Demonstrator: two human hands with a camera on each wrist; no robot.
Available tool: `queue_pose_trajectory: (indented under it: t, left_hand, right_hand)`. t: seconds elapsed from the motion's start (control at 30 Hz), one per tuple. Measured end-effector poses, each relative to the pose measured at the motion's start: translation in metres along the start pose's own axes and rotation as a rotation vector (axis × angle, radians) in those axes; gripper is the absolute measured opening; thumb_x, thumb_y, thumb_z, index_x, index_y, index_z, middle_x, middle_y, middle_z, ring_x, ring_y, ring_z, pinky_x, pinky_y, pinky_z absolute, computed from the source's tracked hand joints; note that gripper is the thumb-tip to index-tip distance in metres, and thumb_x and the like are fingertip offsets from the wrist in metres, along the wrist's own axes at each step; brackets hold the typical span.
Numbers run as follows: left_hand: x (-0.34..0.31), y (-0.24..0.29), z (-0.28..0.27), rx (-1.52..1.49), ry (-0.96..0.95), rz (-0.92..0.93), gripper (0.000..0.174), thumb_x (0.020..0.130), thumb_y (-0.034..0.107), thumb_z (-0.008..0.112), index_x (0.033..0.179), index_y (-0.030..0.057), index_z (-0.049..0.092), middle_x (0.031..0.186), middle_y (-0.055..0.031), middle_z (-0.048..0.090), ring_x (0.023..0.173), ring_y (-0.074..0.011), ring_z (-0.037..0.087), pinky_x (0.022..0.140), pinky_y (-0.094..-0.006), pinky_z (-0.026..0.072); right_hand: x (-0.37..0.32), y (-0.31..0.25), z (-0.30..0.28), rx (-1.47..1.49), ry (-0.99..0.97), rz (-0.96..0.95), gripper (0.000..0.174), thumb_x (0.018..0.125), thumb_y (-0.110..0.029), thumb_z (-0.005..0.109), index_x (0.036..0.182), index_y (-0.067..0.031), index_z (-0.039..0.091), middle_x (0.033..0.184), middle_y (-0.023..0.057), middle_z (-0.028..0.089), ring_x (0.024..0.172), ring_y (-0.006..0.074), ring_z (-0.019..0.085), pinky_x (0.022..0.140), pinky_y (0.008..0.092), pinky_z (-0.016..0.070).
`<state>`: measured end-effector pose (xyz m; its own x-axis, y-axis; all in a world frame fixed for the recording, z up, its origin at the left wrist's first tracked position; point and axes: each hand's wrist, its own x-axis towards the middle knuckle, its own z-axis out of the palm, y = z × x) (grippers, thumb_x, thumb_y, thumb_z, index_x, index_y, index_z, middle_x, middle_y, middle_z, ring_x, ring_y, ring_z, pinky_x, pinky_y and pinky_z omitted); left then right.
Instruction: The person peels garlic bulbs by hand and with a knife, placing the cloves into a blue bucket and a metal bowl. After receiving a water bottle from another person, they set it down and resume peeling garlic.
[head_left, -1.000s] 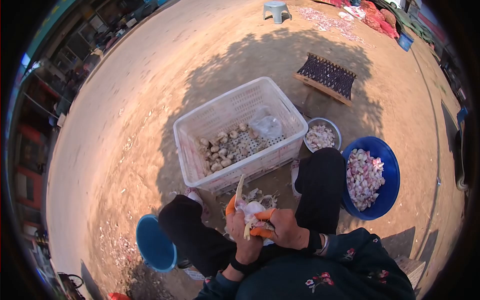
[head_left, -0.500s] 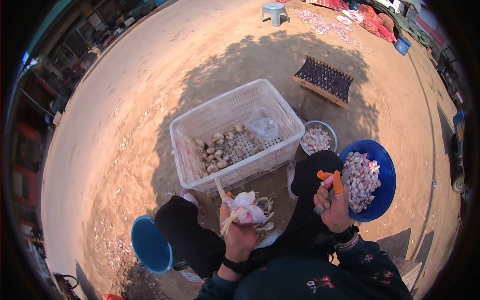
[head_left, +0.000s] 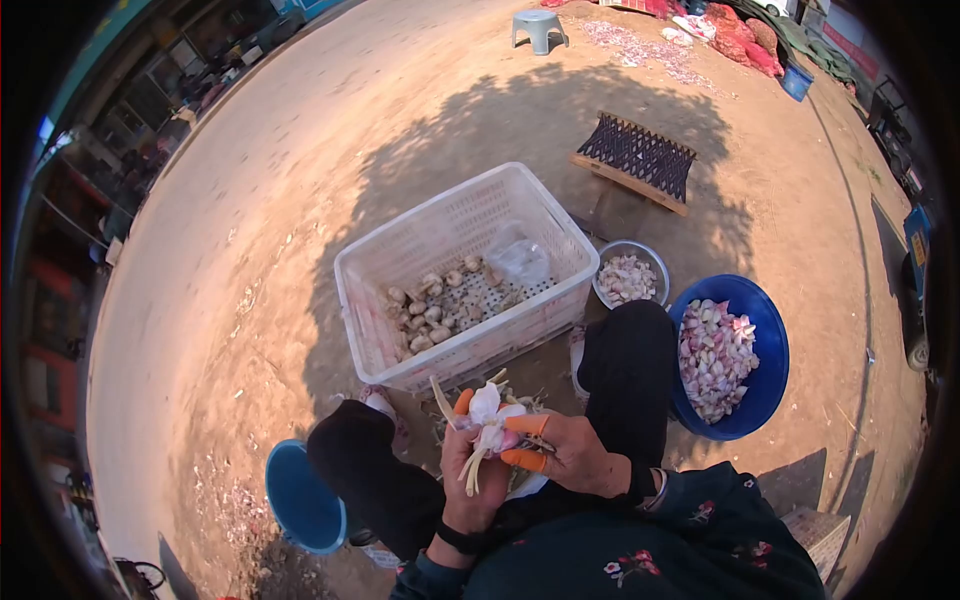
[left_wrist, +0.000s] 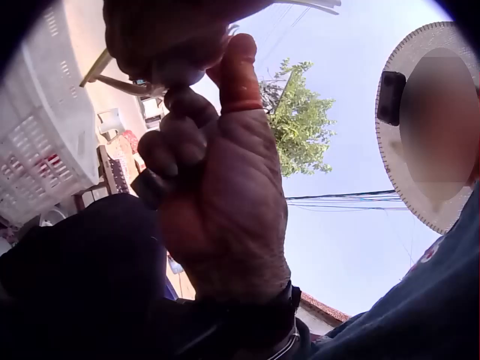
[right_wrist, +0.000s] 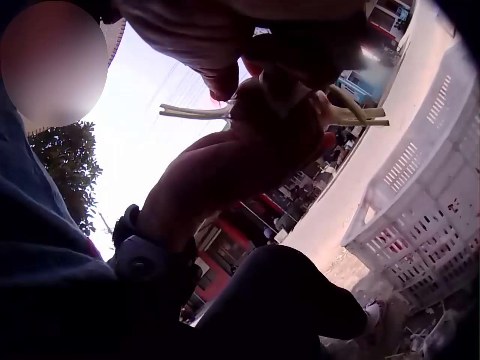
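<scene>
Hands [head_left: 578, 458], apart earlier, now both grip garlic [head_left: 490, 418].

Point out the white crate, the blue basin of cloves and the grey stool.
White crate [head_left: 500, 337], head view: near side wall.
Blue basin [head_left: 773, 352], head view: inner wall.
Grey stool [head_left: 539, 20], head view: seat top.

In the head view, at six o'clock, the garlic bulb [head_left: 492, 418] is hiding some fingers of the left hand [head_left: 472, 488]. The sheds [head_left: 60, 330] at nine o'clock are dark and blurred. Near three o'clock, the edge cuts off the hat [left_wrist: 391, 64] in the left wrist view, and the crate [right_wrist: 427, 187] in the right.
</scene>
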<state>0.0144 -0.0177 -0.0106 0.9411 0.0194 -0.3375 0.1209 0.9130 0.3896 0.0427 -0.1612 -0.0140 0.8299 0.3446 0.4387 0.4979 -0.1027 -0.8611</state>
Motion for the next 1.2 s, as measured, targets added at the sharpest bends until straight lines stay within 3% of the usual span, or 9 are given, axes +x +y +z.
queue_pose_trajectory:
  t: [0.23, 0.3, 0.67, 0.77, 0.83, 0.97, 1.03, 1.1, 1.2]
  left_hand:
    - [-0.009, 0.012, 0.016, 0.202, 0.139, -0.004, 0.044, 0.084, 0.005, 0.039, 0.128, 0.0006, 0.038, 0.115, -0.0175, 0.052, 0.098, -0.0282, 0.058, 0.086, -0.0388, 0.0497]
    - [-0.002, 0.013, 0.01, 0.066, 0.111, -0.133, 0.038, 0.088, 0.011, 0.043, 0.124, -0.0007, 0.042, 0.11, -0.0159, 0.055, 0.095, -0.0256, 0.059, 0.084, -0.0362, 0.0507]
    - [0.003, -0.009, 0.017, 0.357, 0.184, 0.112, 0.031, 0.086, 0.008, 0.051, 0.116, -0.0003, 0.048, 0.093, -0.0091, 0.058, 0.081, -0.0175, 0.06, 0.072, -0.0291, 0.051]
    - [0.002, -0.015, 0.02, 0.39, 0.236, 0.174, 0.033, 0.085, 0.005, 0.051, 0.117, -0.0008, 0.047, 0.095, -0.0096, 0.058, 0.081, -0.0177, 0.06, 0.072, -0.0291, 0.0509]
    - [0.001, -0.02, 0.02, 0.5, 0.277, 0.289, 0.034, 0.084, 0.004, 0.05, 0.118, -0.0016, 0.046, 0.096, -0.0106, 0.057, 0.082, -0.0185, 0.06, 0.071, -0.0287, 0.051]
    - [0.007, -0.019, -0.001, 0.407, 0.249, 0.225, 0.034, 0.085, 0.004, 0.048, 0.118, -0.0023, 0.046, 0.1, -0.013, 0.056, 0.087, -0.0211, 0.059, 0.074, -0.0312, 0.0509]
    - [0.012, -0.013, -0.009, 0.244, 0.169, 0.019, 0.033, 0.085, 0.005, 0.047, 0.118, -0.0023, 0.046, 0.103, -0.0146, 0.056, 0.091, -0.0235, 0.059, 0.077, -0.0342, 0.0503]
    - [0.009, -0.014, 0.007, 0.172, 0.179, -0.057, 0.026, 0.084, 0.011, 0.051, 0.108, 0.0009, 0.05, 0.095, -0.0114, 0.06, 0.089, -0.0235, 0.059, 0.08, -0.037, 0.0483]
    - [0.016, -0.01, -0.009, 0.052, 0.205, -0.092, 0.025, 0.085, 0.013, 0.052, 0.108, 0.0012, 0.051, 0.096, -0.0124, 0.061, 0.09, -0.0245, 0.059, 0.082, -0.0383, 0.0484]
  right_hand:
    - [0.001, -0.006, -0.01, -0.273, -0.241, -0.185, 0.047, 0.066, -0.01, 0.072, 0.11, -0.0071, 0.056, 0.075, 0.0066, 0.054, 0.063, 0.0257, 0.06, 0.049, 0.0323, 0.0463]
    - [-0.001, -0.007, -0.009, -0.272, -0.229, -0.19, 0.049, 0.065, -0.011, 0.072, 0.111, -0.0065, 0.056, 0.076, 0.0067, 0.054, 0.063, 0.0259, 0.06, 0.05, 0.0327, 0.0472]
    - [-0.015, 0.01, 0.016, -0.104, -0.025, -0.04, 0.031, 0.078, -0.023, 0.067, 0.102, -0.008, 0.057, 0.081, 0.0106, 0.055, 0.066, 0.0301, 0.059, 0.056, 0.0362, 0.049]
    - [-0.013, 0.012, 0.02, 0.069, 0.028, -0.014, 0.023, 0.082, -0.019, 0.064, 0.099, -0.0058, 0.057, 0.08, 0.0118, 0.056, 0.068, 0.0291, 0.06, 0.058, 0.0351, 0.0486]
    - [-0.014, 0.018, 0.027, 0.269, 0.114, 0.192, 0.017, 0.086, -0.016, 0.059, 0.098, -0.004, 0.056, 0.078, 0.0122, 0.057, 0.069, 0.0256, 0.061, 0.06, 0.0337, 0.0476]
    - [-0.01, 0.027, 0.033, 0.272, 0.219, 0.155, 0.017, 0.089, -0.019, 0.055, 0.097, -0.0036, 0.054, 0.071, 0.0102, 0.056, 0.057, 0.0247, 0.057, 0.052, 0.0313, 0.0439]
    - [-0.009, 0.024, 0.02, 0.888, 0.072, 0.799, 0.015, 0.093, -0.019, 0.048, 0.094, -0.0057, 0.055, 0.07, 0.005, 0.054, 0.053, 0.015, 0.051, 0.05, 0.0279, 0.0406]
    - [-0.004, 0.017, -0.009, 1.185, -0.094, 0.88, 0.019, 0.095, -0.025, 0.046, 0.088, -0.009, 0.054, 0.063, 0.0012, 0.047, 0.043, 0.0084, 0.038, 0.044, 0.0244, 0.0332]
    - [-0.011, 0.009, -0.048, 1.341, -0.035, 0.807, 0.023, 0.094, -0.029, 0.047, 0.082, -0.0102, 0.053, 0.065, 0.0019, 0.045, 0.042, 0.0053, 0.029, 0.041, 0.0217, 0.0283]
